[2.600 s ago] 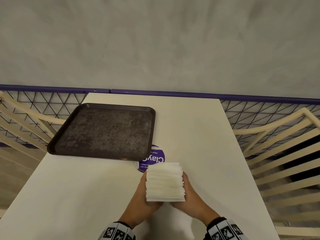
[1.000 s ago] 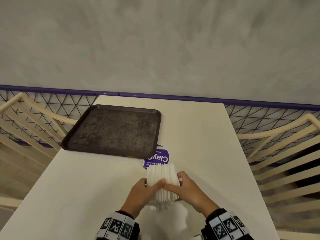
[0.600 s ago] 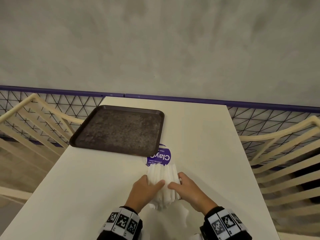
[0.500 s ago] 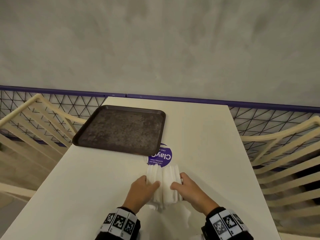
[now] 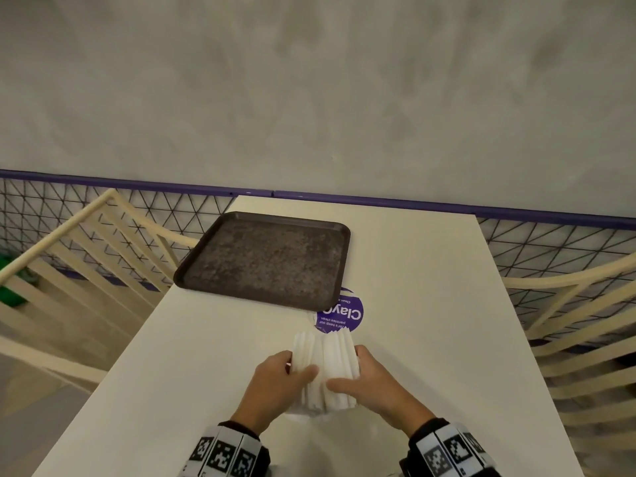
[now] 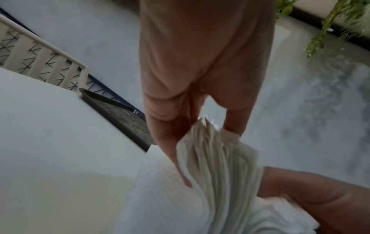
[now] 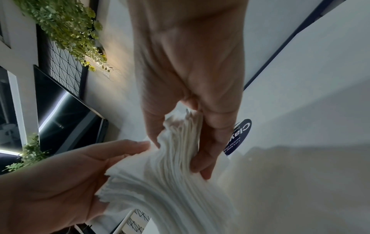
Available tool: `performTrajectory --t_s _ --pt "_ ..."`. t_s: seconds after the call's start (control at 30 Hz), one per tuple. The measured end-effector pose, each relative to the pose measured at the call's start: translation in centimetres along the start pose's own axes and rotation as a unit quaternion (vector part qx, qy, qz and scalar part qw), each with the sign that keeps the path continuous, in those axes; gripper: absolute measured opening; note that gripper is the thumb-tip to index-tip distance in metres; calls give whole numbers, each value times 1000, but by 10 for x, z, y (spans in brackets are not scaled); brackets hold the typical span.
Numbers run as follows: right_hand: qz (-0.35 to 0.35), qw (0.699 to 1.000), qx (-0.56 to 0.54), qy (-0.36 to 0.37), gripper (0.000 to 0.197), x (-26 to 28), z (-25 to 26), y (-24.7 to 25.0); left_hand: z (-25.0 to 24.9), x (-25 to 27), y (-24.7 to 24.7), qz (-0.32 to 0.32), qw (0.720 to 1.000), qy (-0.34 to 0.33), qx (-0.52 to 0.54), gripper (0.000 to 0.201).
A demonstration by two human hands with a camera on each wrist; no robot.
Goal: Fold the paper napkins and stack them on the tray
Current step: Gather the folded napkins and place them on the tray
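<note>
A thick stack of white paper napkins (image 5: 325, 359) stands on edge on the white table (image 5: 213, 373), its sheet edges fanned upward. My left hand (image 5: 297, 366) grips its left side, thumb across the top edges. My right hand (image 5: 346, 370) grips the right side, thumb pressed into the sheets. The left wrist view shows my fingers along the napkins (image 6: 216, 158). In the right wrist view the napkins (image 7: 176, 166) bend between both hands. The dark brown tray (image 5: 265, 259) lies bare at the table's far left, apart from the stack.
A round purple sticker (image 5: 342, 315) sits on the table between tray and napkins. Cream slatted chair backs (image 5: 86, 270) flank the table on both sides. A grey wall with a purple rail (image 5: 413, 203) and black mesh runs behind it.
The stack, earlier cradled flat between both palms, has been turned up onto its edge. Both thumbs have come over the top and spread the sheets. The hands have stayed in place over the last half second.
</note>
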State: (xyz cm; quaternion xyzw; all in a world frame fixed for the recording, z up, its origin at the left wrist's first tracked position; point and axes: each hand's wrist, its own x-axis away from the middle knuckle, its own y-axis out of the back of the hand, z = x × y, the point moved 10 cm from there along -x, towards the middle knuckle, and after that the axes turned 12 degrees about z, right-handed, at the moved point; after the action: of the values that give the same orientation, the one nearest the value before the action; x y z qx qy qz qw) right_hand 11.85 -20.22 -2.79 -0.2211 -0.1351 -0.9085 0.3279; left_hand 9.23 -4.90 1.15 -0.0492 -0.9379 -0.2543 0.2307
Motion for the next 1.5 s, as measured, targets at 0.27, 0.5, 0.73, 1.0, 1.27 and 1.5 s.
performTrajectory --t_s 0.27,0.5,0.73,1.0,1.27,1.5 --pt "-24 991 -131 28 60 -33 34 -10 15 -14 72 31 991 -35 125 12" --pt "-126 971 -205 8 36 -95 72 4 59 -64 172 56 959 -13 278 15" --pt "-235 926 -294 6 41 -153 78 34 83 -120 234 92 950 3 299 10" --pt "-241 925 -293 -12 22 -202 77 59 96 -162 244 116 936 29 330 11" --pt "-379 883 160 -227 60 -190 76 86 95 -187 231 151 925 33 347 22" --pt "-107 990 -92 18 109 -237 140 -35 74 -197 228 200 928 -33 313 27"
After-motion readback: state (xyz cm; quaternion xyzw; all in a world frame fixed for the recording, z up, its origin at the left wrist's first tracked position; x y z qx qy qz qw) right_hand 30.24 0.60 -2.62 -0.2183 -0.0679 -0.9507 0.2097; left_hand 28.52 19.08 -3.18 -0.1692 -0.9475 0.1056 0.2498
